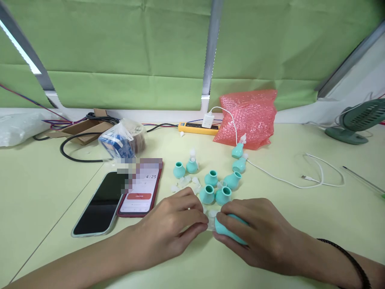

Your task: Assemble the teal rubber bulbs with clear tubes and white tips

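My right hand is wrapped round a teal squeeze bulb, which lies on its side with its mouth end toward the left. At that end sits a translucent plastic tip, pinched between the thumb and fingers of my left hand. Whether the tip is seated in the bulb, I cannot tell. Just beyond my hands stand several open-mouthed teal bulbs, one of them tilted. Loose translucent tips lie to their left. Farther back, a few bulbs carry tips, such as one bulb by the pink bag.
Two phones, one dark-screened and one lit, lie at left. Behind are a taped bundle in plastic, a yellow power strip and a pink bubble-wrap bag. A white cable, screwdriver and green fan occupy the right.
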### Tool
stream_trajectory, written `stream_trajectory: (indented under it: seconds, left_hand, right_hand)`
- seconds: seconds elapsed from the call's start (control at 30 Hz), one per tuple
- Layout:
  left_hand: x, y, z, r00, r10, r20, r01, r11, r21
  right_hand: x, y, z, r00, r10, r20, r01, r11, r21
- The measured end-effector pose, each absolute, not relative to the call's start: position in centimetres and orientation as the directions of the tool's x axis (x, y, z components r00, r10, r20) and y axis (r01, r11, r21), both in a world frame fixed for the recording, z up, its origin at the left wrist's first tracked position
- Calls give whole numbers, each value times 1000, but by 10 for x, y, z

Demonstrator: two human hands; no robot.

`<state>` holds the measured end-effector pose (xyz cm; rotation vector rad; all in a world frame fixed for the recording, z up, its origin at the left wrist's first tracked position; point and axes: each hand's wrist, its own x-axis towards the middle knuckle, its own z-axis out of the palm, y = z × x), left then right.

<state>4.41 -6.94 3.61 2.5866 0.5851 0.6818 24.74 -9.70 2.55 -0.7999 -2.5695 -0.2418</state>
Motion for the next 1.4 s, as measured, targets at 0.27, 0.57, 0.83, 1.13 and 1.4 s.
stream_trajectory:
  seconds: [0.27, 0.57, 0.83, 1.13, 1.4]
  left_hand:
    - [44, -79, 30, 908, 320, 272, 314, -947, 68]
    - [45, -81, 26, 903, 277, 328, 345, -923, -169]
    - [43, -83, 17, 854, 271, 444, 377, -911, -168]
    - [45, -74, 35, 842, 440, 313, 358, -889, 286]
    - [40, -77, 27, 858, 324, 398, 334, -941, 47]
  right_hand:
    - [245, -100, 26, -782, 472, 407, 553, 827, 104]
    - [243, -102, 29, -769, 454, 450, 553, 826, 112]
    - [246, -102, 25, -741, 509, 437, 583, 811, 45]
    - [244, -101, 31, -748, 466, 473, 558, 827, 66]
    - [244, -97, 21, -765, 436, 474, 562, 811, 162]
